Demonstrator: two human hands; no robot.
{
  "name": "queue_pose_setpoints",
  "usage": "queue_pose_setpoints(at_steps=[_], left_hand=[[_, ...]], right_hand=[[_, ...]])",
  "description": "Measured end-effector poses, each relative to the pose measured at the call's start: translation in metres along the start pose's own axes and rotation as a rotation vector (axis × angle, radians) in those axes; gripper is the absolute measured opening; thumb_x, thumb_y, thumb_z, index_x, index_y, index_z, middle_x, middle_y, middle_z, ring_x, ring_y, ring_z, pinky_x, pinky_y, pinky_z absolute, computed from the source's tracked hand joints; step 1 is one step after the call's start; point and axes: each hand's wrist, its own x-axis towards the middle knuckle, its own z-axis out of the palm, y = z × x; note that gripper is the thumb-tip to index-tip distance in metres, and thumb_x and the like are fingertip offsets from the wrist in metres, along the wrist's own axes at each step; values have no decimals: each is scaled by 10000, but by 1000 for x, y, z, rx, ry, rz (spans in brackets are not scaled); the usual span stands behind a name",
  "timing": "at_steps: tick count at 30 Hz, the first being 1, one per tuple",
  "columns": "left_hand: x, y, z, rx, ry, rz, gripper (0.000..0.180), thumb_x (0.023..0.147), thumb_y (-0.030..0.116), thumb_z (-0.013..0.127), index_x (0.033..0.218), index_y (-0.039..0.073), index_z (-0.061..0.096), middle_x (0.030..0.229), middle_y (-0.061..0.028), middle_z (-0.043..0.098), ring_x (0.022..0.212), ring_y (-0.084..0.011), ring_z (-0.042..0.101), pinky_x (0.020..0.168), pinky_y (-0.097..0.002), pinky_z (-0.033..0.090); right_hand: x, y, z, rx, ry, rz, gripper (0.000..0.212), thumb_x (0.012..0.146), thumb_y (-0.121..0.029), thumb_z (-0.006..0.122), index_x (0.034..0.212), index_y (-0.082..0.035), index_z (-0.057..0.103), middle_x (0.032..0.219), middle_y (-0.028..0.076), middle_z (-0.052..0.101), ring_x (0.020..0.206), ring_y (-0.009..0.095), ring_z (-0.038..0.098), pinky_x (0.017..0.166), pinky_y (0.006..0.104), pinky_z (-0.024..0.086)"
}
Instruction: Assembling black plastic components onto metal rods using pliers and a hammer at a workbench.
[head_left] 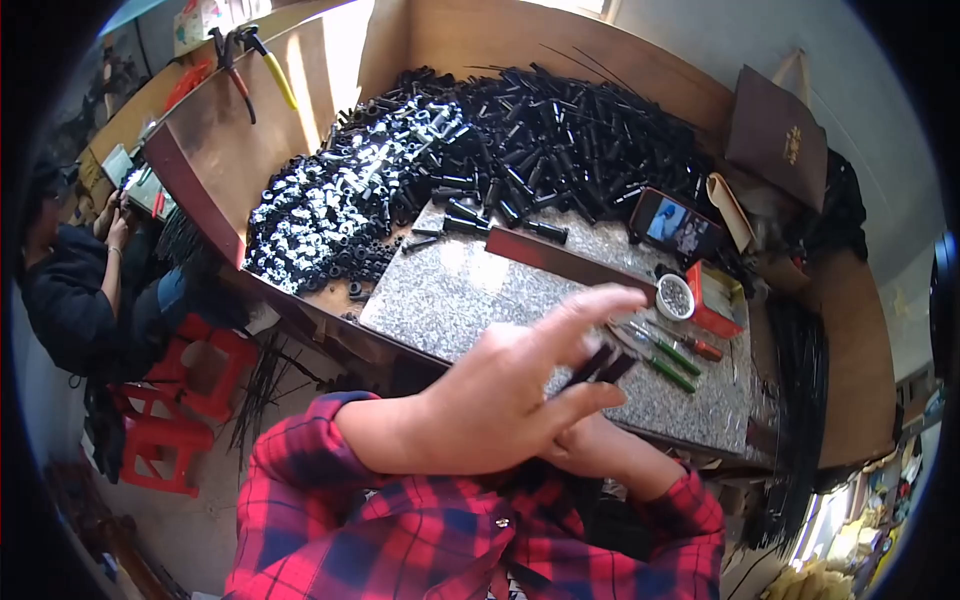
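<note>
My left hand (pixel 500 400) is raised close to the camera above the front edge of a grey granite slab (pixel 450 290), its fingers stretched to the right. A couple of short black plastic tubes (pixel 603 365) show between its index and middle fingers. Just below it lies my right hand (pixel 600 450), mostly covered by the left, so its grip is hidden. Both sleeves are red and dark plaid. A large heap of black plastic tubes (pixel 520 130) fills the bench behind the slab.
On the slab's right lie green-handled screwdrivers (pixel 670 360), a small white cup of metal bits (pixel 675 297), a red box (pixel 715 300) and a phone (pixel 675 225). Pliers (pixel 235 65) hang at the back left. Another person (pixel 70 290) sits at left by red stools (pixel 190 390).
</note>
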Motion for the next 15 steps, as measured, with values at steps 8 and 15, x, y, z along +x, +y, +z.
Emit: queue_pose_setpoints(at_steps=[8,15], left_hand=[[-2,-1,6,100,-12,122,512,818,65,683,1288,-3,491,752,-92,659,627,-167,666,583,-269,517],[-5,-9,2,-131,-102,303,1005,656,548,718,1326,-114,369,1257,-299,509,1174,-356,527,966,-439,428]], right_hand=[[1,22,6,441,158,-468,481,855,-424,605,1087,-3,583,1111,120,562,1083,241,544,917,376,431],[23,42,33,259,787,-440,223,921,-214,577,916,4,624,938,97,653,887,183,625,768,334,498]])
